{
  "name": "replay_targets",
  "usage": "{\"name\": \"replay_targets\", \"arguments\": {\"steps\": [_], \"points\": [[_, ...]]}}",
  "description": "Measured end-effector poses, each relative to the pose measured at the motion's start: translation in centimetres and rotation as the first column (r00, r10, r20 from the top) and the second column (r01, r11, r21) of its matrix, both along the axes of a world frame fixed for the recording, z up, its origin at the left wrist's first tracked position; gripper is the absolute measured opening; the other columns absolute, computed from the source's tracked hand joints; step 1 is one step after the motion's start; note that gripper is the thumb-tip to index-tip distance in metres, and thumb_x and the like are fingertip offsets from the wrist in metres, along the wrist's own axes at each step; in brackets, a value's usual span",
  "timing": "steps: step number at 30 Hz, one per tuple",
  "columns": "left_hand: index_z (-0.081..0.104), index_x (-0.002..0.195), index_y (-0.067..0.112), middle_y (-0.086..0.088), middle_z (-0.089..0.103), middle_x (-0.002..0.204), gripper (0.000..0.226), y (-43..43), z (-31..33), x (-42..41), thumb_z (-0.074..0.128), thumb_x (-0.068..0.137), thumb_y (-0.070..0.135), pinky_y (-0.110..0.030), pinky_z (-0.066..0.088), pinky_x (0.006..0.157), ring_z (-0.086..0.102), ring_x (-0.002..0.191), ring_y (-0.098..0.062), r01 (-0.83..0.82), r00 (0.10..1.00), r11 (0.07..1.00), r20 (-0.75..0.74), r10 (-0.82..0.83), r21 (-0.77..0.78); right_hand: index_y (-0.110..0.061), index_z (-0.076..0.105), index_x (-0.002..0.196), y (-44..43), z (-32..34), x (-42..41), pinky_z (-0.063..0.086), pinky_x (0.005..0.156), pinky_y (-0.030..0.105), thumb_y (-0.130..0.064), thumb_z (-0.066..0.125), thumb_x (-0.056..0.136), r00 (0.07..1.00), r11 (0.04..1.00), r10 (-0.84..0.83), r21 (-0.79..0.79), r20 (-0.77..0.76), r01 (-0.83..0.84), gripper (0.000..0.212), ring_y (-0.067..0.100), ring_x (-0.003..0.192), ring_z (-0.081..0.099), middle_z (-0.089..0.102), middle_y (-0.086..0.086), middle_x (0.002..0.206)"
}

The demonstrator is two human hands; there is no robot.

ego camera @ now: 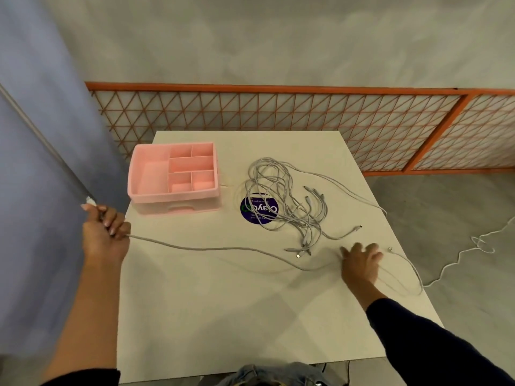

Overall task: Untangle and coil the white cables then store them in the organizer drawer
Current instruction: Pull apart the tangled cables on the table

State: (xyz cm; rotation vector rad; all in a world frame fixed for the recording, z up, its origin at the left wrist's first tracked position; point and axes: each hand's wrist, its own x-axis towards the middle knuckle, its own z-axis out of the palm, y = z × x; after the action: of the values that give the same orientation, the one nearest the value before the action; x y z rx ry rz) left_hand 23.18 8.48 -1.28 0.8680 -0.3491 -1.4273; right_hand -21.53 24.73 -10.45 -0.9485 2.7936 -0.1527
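A tangle of white cables [281,196] lies on the white table [223,302], right of centre, partly over a round purple sticker [257,208]. One long white cable [211,248] stretches across the table from my left hand [104,232], which is closed on its end at the table's left edge. My right hand [361,263] rests flat on the same cable near the right edge, fingers spread. The pink organizer [172,178] stands at the back left, its top compartments showing and its front drawer closed.
An orange wire-mesh fence [278,115] runs behind the table. A blue curtain [41,135] with a grey pole hangs at the left. Another white cord [468,254] trails on the grey floor to the right.
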Motion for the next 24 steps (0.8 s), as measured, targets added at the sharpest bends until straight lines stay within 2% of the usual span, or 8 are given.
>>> {"name": "replay_targets", "arguments": {"steps": [2, 4, 7, 10, 13, 16, 20, 24], "points": [[0.047, 0.057, 0.025, 0.01, 0.028, 0.043, 0.05, 0.3, -0.7, -1.0, 0.035, 0.099, 0.05, -0.016, 0.011, 0.037, 0.023, 0.033, -0.006, 0.029, 0.998, 0.999, 0.061, -0.032, 0.043, -0.007, 0.051, 0.124, 0.2, 0.3, -1.1, 0.03, 0.099, 0.047, -0.042, 0.046, 0.097, 0.967, 0.95, -0.254, -0.196, -0.036, 0.242, 0.044, 0.04, 0.122, 0.032, 0.026, 0.022, 0.143], [0.044, 0.063, 0.025, 0.01, 0.026, 0.042, 0.046, 0.6, -1.5, -2.2, 0.035, 0.099, 0.051, -0.016, 0.01, 0.036, 0.022, 0.032, -0.006, 0.062, 0.991, 0.994, 0.109, -0.071, 0.086, -0.009, 0.048, 0.122, 0.2, 1.2, -2.1, 0.027, 0.101, 0.049, -0.043, 0.048, 0.096, 0.874, 0.806, -0.478, -0.353, 0.087, 0.476, 0.043, 0.044, 0.124, 0.031, 0.025, 0.025, 0.143], [0.042, 0.067, 0.024, 0.01, 0.026, 0.042, 0.043, 1.1, -2.6, -4.0, 0.034, 0.1, 0.05, -0.016, 0.011, 0.035, 0.021, 0.032, -0.005, 0.119, 0.983, 0.987, 0.126, -0.133, 0.112, 0.0, 0.044, 0.124, 0.0, 2.6, -4.2, 0.025, 0.106, 0.046, -0.037, 0.04, 0.1, 0.725, 0.635, -0.636, -0.355, 0.263, 0.686, 0.044, 0.046, 0.127, 0.029, 0.027, 0.032, 0.139], [0.043, 0.067, 0.024, 0.01, 0.026, 0.043, 0.042, 1.3, -2.9, -4.9, 0.035, 0.099, 0.05, -0.015, 0.012, 0.035, 0.022, 0.033, -0.005, 0.148, 0.981, 0.983, 0.113, -0.16, 0.108, 0.008, 0.046, 0.122, 0.0, 3.4, -6.3, 0.018, 0.108, 0.039, -0.021, 0.04, 0.102, 0.726, 0.604, -0.65, -0.427, 0.225, 0.673, 0.036, 0.045, 0.13, 0.026, 0.026, 0.031, 0.141], [0.045, 0.066, 0.024, 0.011, 0.026, 0.044, 0.043, 1.0, -2.6, -5.3, 0.035, 0.099, 0.05, -0.016, 0.012, 0.036, 0.021, 0.034, -0.005, 0.169, 0.979, 0.982, 0.1, -0.178, 0.089, 0.004, 0.054, 0.114, 0.5, 5.1, -7.4, 0.015, 0.105, 0.034, -0.006, 0.045, 0.096, 0.766, 0.583, -0.627, -0.566, 0.143, 0.583, 0.022, 0.045, 0.127, 0.029, 0.033, 0.029, 0.136], [0.045, 0.066, 0.024, 0.01, 0.026, 0.044, 0.042, 0.9, -2.3, -5.8, 0.036, 0.099, 0.049, -0.016, 0.011, 0.036, 0.022, 0.034, -0.005, 0.189, 0.976, 0.979, 0.098, -0.197, 0.081, 0.001, 0.057, 0.106, 1.0, 5.1, -7.2, 0.021, 0.091, 0.027, 0.021, 0.044, 0.081, 0.829, 0.623, -0.552, -0.615, 0.094, 0.484, 0.035, 0.042, 0.122, 0.033, 0.036, 0.027, 0.132], [0.046, 0.068, 0.024, 0.009, 0.027, 0.044, 0.041, 1.4, -2.4, -6.6, 0.035, 0.1, 0.046, -0.015, 0.012, 0.035, 0.022, 0.033, -0.006, 0.214, 0.971, 0.973, 0.093, -0.221, 0.082, 0.003, 0.056, 0.105, 1.5, 2.5, -5.9, 0.039, 0.096, 0.039, 0.022, 0.048, 0.077, 0.839, 0.678, -0.503, -0.508, 0.206, 0.531, 0.034, 0.042, 0.121, 0.032, 0.033, 0.026, 0.132], [0.046, 0.069, 0.023, 0.01, 0.027, 0.044, 0.04, 1.7, -2.3, -6.4, 0.036, 0.1, 0.046, -0.015, 0.012, 0.036, 0.022, 0.033, -0.006, 0.207, 0.972, 0.974, 0.095, -0.215, 0.089, 0.003, 0.057, 0.108, 1.5, 0.8, -4.6, 0.038, 0.095, 0.043, 0.013, 0.052, 0.08, 0.854, 0.758, -0.426, -0.397, 0.3, 0.517, 0.03, 0.039, 0.124, 0.029, 0.033, 0.023, 0.131]]}}
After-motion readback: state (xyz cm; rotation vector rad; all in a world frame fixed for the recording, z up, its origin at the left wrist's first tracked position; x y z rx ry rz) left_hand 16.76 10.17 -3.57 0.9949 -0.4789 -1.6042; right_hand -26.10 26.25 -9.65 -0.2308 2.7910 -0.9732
